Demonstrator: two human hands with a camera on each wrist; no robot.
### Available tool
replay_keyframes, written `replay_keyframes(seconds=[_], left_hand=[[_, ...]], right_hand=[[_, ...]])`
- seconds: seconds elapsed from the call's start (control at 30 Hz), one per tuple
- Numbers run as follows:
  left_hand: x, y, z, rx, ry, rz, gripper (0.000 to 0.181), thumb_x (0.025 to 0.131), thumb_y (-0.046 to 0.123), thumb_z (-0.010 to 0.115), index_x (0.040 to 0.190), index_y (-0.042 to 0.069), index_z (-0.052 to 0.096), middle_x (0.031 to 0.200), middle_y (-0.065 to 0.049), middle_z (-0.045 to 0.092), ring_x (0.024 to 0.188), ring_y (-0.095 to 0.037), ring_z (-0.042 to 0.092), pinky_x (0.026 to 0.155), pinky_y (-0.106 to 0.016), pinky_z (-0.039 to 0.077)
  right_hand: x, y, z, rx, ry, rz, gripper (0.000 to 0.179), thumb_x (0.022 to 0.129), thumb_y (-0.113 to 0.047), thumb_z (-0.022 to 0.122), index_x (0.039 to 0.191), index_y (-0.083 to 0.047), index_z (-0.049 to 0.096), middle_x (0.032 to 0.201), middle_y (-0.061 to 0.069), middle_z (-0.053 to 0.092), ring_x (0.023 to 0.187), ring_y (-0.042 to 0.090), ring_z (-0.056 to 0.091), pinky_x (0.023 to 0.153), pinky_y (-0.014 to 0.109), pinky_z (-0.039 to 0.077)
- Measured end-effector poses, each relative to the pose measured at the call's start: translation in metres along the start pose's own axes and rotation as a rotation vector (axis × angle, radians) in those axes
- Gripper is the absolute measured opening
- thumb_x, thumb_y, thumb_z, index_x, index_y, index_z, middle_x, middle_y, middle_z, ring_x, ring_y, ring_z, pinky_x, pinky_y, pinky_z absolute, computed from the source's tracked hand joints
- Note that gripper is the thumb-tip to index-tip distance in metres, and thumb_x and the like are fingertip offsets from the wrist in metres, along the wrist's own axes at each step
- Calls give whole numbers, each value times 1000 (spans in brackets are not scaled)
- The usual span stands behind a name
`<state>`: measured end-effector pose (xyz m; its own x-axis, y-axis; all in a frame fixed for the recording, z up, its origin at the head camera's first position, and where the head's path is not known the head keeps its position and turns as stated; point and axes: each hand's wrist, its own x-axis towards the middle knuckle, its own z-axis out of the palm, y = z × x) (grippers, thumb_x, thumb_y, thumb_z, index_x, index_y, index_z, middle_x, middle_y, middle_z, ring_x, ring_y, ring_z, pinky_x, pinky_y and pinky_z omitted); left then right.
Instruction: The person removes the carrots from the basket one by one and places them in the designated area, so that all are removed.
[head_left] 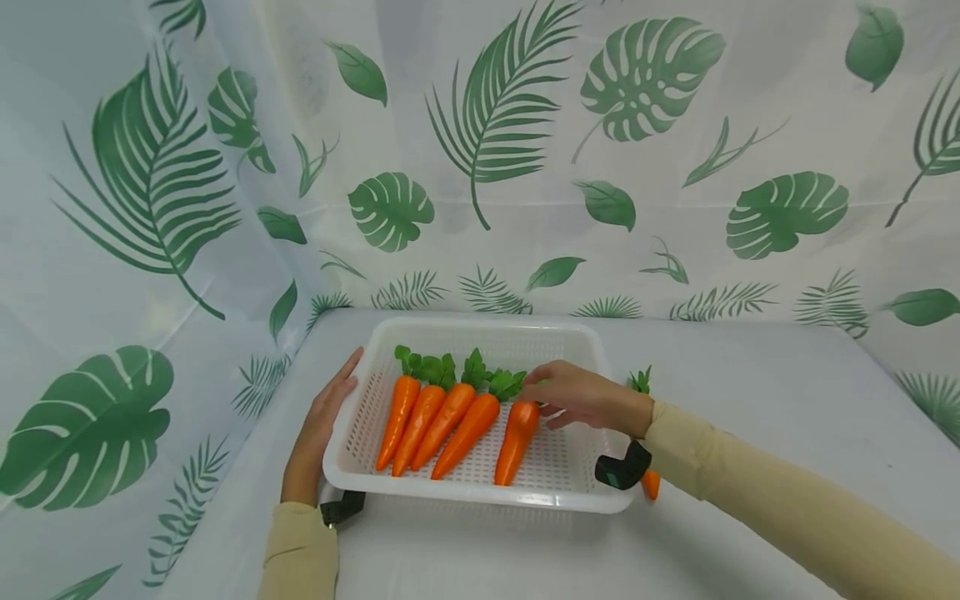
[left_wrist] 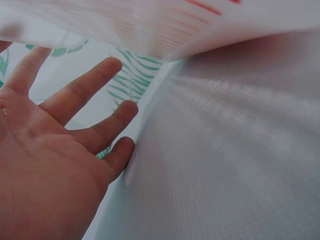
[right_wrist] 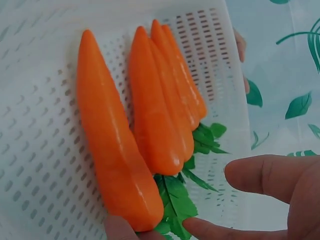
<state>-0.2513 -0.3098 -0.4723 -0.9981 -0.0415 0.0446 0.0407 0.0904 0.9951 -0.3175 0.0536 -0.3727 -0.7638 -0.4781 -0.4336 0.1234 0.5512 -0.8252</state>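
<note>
A white perforated plastic basket (head_left: 480,492) holds several orange toy carrots (head_left: 450,417) with green leafy tops, side by side on its left. A separate carrot (head_left: 517,442) lies to their right in the basket, its tip toward the near rim. Over this carrot's leafy end is my right hand (head_left: 573,396); in the right wrist view the thumb (right_wrist: 265,175) stands apart from the carrot, and fingertips are at its thick end. My left hand (head_left: 318,425) rests along the basket's left side, with fingers spread and extended (left_wrist: 65,135) beneath the rim in the left wrist view.
One more carrot (head_left: 652,485) lies on the white table (head_left: 750,400) just right of the basket, partly hidden by the right wrist. Behind and to the left hangs a white curtain (head_left: 525,250) with green leaf prints. Each wrist wears a black camera (head_left: 624,467).
</note>
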Motion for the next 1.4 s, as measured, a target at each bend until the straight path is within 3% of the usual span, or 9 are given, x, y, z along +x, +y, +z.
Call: replay_keyframes(seconds=[0.3,0.57,0.8,1.13,1.4], left_hand=[[1,1,3,0,-1,-7,55,116,46,40,170,40,31,173,8,31,153,-26,37,116,-44,40],[2,1,5,-7,3,-19,54,116,46,40,169,41,32,173,11,30,155,-25,33,120,-48,35],[3,3,5,-14,-1,-12,54,115,45,40,169,40,33,173,11,30,156,-24,31,123,-52,31],[0,3,3,1,-1,-3,54,116,45,40,169,40,32,173,8,31,153,-26,36,118,-48,38],[1,1,0,-10,0,-3,55,116,44,39,170,37,30,173,10,28,155,-24,32,123,-48,32]], right_hand=[[12,3,2,32,-18,8,58,103,-16,66,148,16,47,138,29,61,121,46,62,101,55,56],[22,8,10,37,-5,21,48,100,-14,70,138,13,59,127,22,66,111,38,65,98,52,58],[25,7,15,33,39,29,56,98,-11,70,144,15,53,134,26,63,112,38,65,97,52,59],[33,7,18,89,49,21,55,97,-6,69,147,11,53,138,25,62,121,41,62,101,55,56],[39,4,25,81,74,41,56,94,-1,69,148,7,56,137,25,59,114,39,61,98,57,57]])
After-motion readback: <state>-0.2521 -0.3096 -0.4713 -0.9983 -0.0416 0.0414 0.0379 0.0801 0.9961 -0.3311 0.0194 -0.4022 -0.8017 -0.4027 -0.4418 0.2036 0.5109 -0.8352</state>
